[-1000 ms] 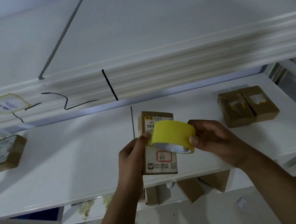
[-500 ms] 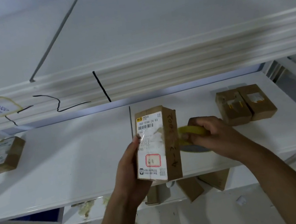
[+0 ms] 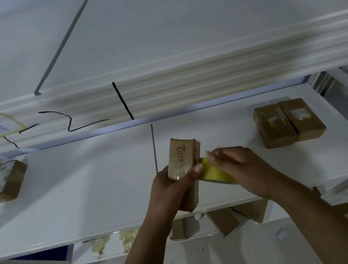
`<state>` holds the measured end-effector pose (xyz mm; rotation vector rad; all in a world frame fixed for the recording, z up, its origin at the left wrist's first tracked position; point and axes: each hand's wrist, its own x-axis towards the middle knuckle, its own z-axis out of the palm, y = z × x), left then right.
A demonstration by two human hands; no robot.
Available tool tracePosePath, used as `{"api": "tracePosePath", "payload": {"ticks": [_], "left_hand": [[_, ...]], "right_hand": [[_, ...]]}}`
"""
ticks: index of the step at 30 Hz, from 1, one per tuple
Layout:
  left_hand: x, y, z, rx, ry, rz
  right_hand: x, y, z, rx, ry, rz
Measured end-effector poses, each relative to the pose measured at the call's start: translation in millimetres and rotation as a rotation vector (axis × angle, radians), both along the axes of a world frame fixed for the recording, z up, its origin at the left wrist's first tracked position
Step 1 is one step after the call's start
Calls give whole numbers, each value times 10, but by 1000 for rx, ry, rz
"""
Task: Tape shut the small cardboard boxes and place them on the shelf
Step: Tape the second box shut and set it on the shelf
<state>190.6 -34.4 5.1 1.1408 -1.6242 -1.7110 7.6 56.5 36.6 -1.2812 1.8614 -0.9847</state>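
Observation:
My left hand grips a small brown cardboard box above the white shelf, its narrow side with handwritten figures turned up. My thumb lies across the box's right edge. Right beside it my right hand holds a roll of yellow tape, tilted and touching the box's right side. The fingertips of that hand pinch something small at the roll's top; it is blurred. Most of the roll is hidden under my right hand.
Two brown boxes stand side by side at the shelf's right. Another box with a label lies at the far left. Several boxes sit on a lower level under the shelf's front edge. An upper shelf's rim overhangs the back.
My left hand has turned the box from its labelled face to its narrow handwritten side. My right hand has brought the yellow roll up against the box's right side.

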Motion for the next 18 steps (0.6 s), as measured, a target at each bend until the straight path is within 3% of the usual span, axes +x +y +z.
{"api": "tracePosePath", "payload": {"ticks": [3,9,11,14,18], "left_hand": [[48,-61,-52,116,89,185],[108,-43,-25,187,176,207],[156,-95,-4,251,272,223],[300,-244,-82,466,382,108],[267,-207,-229,739,470,-84]], "right_hand": [[-196,58,37,-87,-303,69],[-151,42,-10,-267,-395,230],[-179,28,-40,-318,-274,178],[-322,43,-87,-225,151,43],[-423,-34,-238,-12,166,68]]}}
